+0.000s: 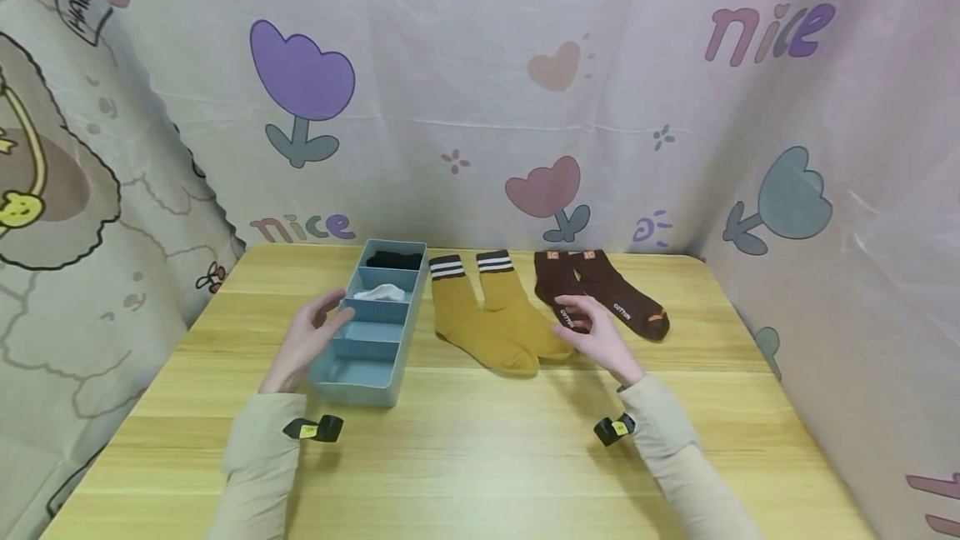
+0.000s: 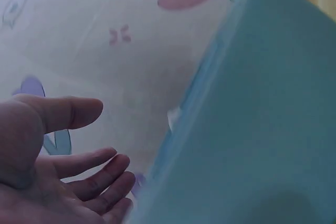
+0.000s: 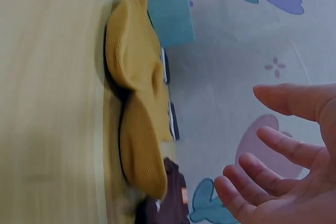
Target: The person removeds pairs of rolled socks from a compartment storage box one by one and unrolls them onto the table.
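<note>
A long blue box (image 1: 362,394) with several compartments stands left of centre on the table. Something black (image 1: 394,260) lies in its farthest compartment, and something white (image 1: 381,293) in the one before it. My left hand (image 1: 306,342) hovers at the box's left side, thumb and fingers spread, holding nothing. Mustard socks (image 1: 487,319) with dark, white-striped cuffs lie flat right of the box. Beyond their toes is a pair of dark brown socks (image 1: 630,307) marked COTTON. My right hand (image 1: 600,338) is over the toe ends of both pairs, relaxed and holding nothing.
The wooden table (image 1: 480,457) runs back to a printed curtain (image 1: 435,107), which also hangs along both sides. A small black wrist camera (image 1: 318,429) sits at the left sleeve and another wrist camera (image 1: 613,429) at the right sleeve.
</note>
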Demonstrator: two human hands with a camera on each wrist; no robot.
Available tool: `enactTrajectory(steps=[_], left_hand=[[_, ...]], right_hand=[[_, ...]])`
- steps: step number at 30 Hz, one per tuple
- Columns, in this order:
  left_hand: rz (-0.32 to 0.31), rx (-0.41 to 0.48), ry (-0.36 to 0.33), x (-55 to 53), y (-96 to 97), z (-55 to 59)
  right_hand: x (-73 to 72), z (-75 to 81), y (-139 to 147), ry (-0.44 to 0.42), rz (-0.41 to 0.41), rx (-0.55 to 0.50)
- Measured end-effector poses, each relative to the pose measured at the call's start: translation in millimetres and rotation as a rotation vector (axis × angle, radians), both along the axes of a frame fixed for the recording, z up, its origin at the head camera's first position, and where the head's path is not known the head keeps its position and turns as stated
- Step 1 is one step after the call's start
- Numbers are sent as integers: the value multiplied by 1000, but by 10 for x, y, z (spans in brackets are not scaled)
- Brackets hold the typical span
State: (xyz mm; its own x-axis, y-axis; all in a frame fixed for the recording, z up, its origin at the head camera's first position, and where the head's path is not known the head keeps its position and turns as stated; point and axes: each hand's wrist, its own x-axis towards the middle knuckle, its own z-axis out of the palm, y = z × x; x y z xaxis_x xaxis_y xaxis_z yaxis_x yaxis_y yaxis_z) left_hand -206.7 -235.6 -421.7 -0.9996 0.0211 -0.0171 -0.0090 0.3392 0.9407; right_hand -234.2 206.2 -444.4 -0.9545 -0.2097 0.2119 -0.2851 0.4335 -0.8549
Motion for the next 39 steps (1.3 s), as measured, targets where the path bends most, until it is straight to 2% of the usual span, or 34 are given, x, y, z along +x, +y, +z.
enactTrajectory(steps=[7,10,15,30,39], left_hand=[[90,82,-72,-10,-155,-252],[127,80,-80,-18,-162,-315],[217,127,-81,-18,-132,-386],[347,107,-56,15,-75,-491],[365,107,-53,17,-61,-496]], right_hand=[[-4,-23,-177,-40,81,-64],[-21,-67,-277,-54,123,-101],[-34,-120,-435,-93,169,-158],[-87,-149,-997,-127,279,-323],[-310,-127,-1436,-105,410,-287]])
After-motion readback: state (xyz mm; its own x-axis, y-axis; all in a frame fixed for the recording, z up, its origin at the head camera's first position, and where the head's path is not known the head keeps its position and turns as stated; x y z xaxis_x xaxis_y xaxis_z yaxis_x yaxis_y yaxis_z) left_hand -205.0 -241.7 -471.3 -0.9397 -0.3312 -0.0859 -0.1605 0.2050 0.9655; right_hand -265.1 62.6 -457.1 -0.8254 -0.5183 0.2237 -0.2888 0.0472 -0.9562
